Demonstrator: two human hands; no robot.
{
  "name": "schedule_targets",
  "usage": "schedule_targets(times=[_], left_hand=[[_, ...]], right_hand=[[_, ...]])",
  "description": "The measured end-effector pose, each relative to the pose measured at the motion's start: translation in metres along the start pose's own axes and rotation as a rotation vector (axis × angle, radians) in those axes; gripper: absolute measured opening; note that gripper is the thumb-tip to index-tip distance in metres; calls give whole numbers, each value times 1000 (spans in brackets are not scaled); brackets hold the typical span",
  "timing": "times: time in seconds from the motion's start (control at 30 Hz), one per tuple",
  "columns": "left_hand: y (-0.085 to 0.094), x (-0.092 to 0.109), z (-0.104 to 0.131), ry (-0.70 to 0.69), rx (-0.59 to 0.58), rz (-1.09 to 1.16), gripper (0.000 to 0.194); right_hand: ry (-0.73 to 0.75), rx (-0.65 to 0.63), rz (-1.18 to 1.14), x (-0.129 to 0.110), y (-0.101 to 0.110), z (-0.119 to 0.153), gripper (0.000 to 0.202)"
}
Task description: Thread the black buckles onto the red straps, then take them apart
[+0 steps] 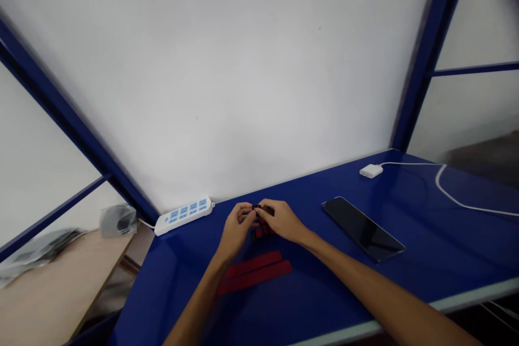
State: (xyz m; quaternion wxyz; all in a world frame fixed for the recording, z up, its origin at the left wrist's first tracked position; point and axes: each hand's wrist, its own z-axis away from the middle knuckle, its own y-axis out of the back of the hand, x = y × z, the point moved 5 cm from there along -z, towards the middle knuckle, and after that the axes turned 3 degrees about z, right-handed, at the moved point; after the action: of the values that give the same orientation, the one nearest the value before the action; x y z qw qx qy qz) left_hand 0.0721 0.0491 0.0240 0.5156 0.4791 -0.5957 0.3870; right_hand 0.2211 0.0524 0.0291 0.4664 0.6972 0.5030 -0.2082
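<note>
Left hand (238, 225), right hand (283, 219) pinching | small dark piece (257, 207) | partly hidden

Open table surface (316, 303) is left in front of the red strips (259, 278). Toward the right, passage at tabletop level is blocked by the dark tablet (363, 228); beyond it, a route is crossed by the white cable (454, 200). The back is closed by the wall (251, 75).

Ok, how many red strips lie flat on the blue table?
2: the far strip, closer to the left hand and right hand, and the near strip beside it. Others could be hidden under the hands or left forearm.
</note>
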Motion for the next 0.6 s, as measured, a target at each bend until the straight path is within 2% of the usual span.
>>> schedule_targets(times=[0.1,0.17,0.23,0.3,0.43,0.53,0.6], left_hand=[[-4,2,19,-118,-49,-462,24],[-13,-5,36,-146,-173,-689,20],[-22,-15,50,-135,-293,-815,21],[-28,-22,57,-131,-339,-876,24],[-25,-26,52,-91,-369,-763,14],[-12,-21,38,-12,-365,-454,17],[0,-14,26,1,-268,-225,25]], right_hand=[[-57,92,1,4,13,-4,29],[-88,156,-6,6,22,-6,32],[-95,179,-19,7,25,-6,33],[-91,162,-45,8,23,-6,31],[-120,12,-199,14,9,-5,31],[-220,-141,-445,18,-3,-3,40],[-283,-224,-634,16,-8,-1,43]])
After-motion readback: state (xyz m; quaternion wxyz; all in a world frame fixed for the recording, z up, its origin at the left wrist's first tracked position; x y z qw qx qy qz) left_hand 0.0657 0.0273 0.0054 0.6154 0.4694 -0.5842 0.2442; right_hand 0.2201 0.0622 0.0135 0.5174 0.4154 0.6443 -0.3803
